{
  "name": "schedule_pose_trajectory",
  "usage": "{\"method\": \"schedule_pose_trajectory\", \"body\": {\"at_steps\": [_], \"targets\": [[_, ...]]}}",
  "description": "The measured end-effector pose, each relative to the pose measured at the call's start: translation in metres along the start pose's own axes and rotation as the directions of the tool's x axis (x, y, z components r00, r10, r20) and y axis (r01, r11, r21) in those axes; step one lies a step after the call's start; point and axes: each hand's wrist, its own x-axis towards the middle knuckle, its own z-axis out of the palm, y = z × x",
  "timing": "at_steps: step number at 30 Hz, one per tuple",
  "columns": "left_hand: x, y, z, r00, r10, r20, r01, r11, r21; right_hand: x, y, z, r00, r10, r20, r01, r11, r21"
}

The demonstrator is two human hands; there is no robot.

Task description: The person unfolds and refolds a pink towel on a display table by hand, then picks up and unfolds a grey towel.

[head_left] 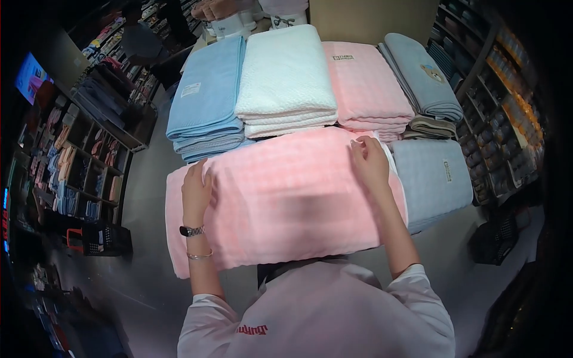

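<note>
A large pink towel (pixel 286 197) lay spread flat at the near edge of the display counter, closest to the person, its weave a faint check and its near edge hanging down toward the person's light shirt. Both hands rested on top of it. The left hand (pixel 196 190) lay flat near the towel's left side, fingers stretched toward the far edge, its grip released and pressing down rather than closed on the cloth. The right hand (pixel 369 161) sat at the towel's far right corner, fingers curled at the edge; whether they pinched the fabric could not be told.

Behind the pink towel stood 4 folded stacks: a light blue stack (pixel 206 98) on the left, a white stack (pixel 285 80) just beside it, a pink stack (pixel 365 86) with a small label, and a grey-blue stack (pixel 421 74) at the far right. A grey folded towel (pixel 433 179) lay just right of the spread one, touching its edge.

Shelving (pixel 83 155) full of folded goods lined the aisle on the left, and darker shelves (pixel 501 89) ran along the right.

On the left wrist sat a watch (pixel 191 230) and, just below it, a thin bracelet (pixel 200 256).
</note>
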Motion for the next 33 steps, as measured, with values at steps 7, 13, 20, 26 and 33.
{"method": "schedule_pose_trajectory", "body": {"at_steps": [7, 13, 20, 26, 33], "targets": [[-0.002, -0.048, 0.114, 0.92, 0.086, -0.383, -0.028, 0.988, 0.155, 0.003, 0.039, 0.061, 0.924, -0.343, -0.17, 0.298, 0.923, -0.244], [-0.013, -0.047, 0.108, 0.9, 0.135, -0.415, -0.067, 0.982, 0.176, -0.002, 0.031, 0.055, 0.948, -0.303, -0.095, 0.27, 0.928, -0.257], [-0.017, -0.054, 0.11, 0.859, 0.215, -0.465, -0.169, 0.976, 0.138, -0.016, 0.029, 0.05, 0.902, -0.365, -0.23, 0.328, 0.927, -0.184], [-0.013, -0.059, 0.115, 0.888, 0.178, -0.424, -0.137, 0.983, 0.126, -0.011, 0.024, 0.043, 0.806, -0.568, -0.163, 0.52, 0.813, -0.263], [-0.008, -0.058, 0.117, 0.914, 0.122, -0.388, -0.074, 0.988, 0.135, -0.008, 0.026, 0.059, 0.908, -0.369, -0.201, 0.341, 0.926, -0.161]]}}
